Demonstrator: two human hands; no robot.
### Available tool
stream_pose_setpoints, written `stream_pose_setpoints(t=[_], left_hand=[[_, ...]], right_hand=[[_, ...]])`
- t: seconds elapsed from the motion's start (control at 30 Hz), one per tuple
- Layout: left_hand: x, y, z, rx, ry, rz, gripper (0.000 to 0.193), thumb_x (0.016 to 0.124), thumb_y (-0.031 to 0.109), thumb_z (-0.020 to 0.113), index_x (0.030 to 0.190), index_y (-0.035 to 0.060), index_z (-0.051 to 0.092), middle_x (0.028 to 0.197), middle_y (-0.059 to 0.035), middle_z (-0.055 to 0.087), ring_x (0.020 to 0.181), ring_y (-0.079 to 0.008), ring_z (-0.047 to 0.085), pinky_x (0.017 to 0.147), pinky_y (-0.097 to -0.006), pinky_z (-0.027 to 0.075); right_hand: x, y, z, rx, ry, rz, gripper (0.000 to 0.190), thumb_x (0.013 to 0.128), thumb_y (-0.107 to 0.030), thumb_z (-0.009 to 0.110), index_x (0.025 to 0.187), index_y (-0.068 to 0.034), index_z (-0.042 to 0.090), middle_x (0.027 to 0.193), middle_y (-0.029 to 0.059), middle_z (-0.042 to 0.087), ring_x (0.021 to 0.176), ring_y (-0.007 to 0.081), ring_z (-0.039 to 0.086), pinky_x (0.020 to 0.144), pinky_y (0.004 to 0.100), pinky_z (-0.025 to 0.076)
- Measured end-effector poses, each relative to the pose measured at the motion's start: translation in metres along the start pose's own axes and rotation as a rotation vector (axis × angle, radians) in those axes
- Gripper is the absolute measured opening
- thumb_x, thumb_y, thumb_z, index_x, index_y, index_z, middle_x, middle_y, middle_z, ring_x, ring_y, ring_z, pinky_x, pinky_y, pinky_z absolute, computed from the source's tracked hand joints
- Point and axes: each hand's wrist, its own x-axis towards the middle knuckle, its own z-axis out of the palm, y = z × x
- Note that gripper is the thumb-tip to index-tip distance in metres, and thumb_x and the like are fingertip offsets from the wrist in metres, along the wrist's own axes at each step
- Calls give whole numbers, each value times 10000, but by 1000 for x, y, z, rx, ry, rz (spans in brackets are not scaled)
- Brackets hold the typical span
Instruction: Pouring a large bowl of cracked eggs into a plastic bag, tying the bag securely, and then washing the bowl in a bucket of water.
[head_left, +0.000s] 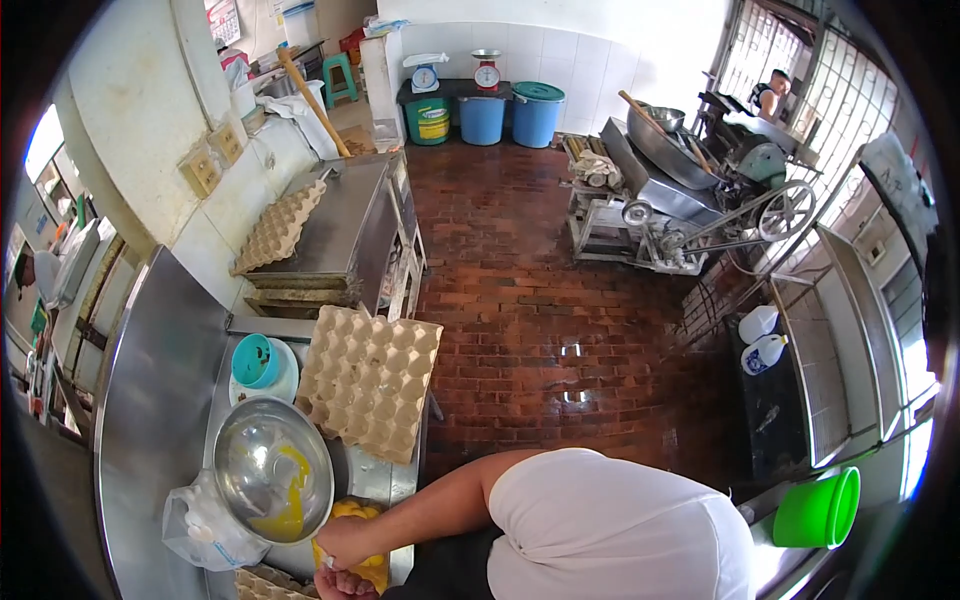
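Observation:
My right hand (343, 541) is over a yellow-filled container (361, 510) on the steel counter. Its fingers are curled on a small white piece (328, 561), possibly eggshell. Just below, my left hand (346, 584) shows only curled fingers, cut off by the lower edge of the picture; its grip is unclear. Rounded yellow shapes like egg yolks are partly hidden beneath my hands. Beside them stands a steel bowl (255, 457) with streaks of yellow liquid inside. A clear plastic bag (206, 529) holding whitish things lies against the bowl's left side.
An egg tray (371, 382) of pulp lies behind the bowl, and another tray (274, 583) is at the bottom edge. A turquoise bowl (255, 361) rests on a white lid. Right of the counter, the brick floor (517, 300) leads to a belt-driven machine (667, 195). A person (769, 96) is outside the window.

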Motion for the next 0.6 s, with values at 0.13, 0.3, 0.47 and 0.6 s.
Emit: stream_pose_setpoints(t=[0.13,0.3,0.47,0.6], left_hand=[[5,3,2,187,-25,4,299,958,336,564,748,132,504,539,18,353,486,-119,324,456,-301,327],[36,-5,-34,758,163,500,321,906,338,627,784,42,607,593,-30,479,534,-139,450,472,-318,360],[42,-1,-43,1163,186,802,347,897,314,627,861,-28,673,683,-94,606,590,-189,528,527,-347,412],[39,2,-41,1330,231,829,357,900,312,616,923,-33,703,788,-140,680,652,-205,572,582,-372,444]], right_hand=[[2,6,7,128,16,25,244,678,-238,758,786,-27,702,805,178,691,773,350,682,677,419,533],[5,23,35,246,108,30,191,727,-241,705,789,-63,671,799,147,674,773,331,652,658,428,498],[1,20,37,157,90,43,177,775,-245,653,824,-76,631,826,132,648,811,328,632,671,445,477],[-3,17,34,131,130,17,178,789,-251,639,836,-80,626,829,131,646,813,334,632,665,455,475]])
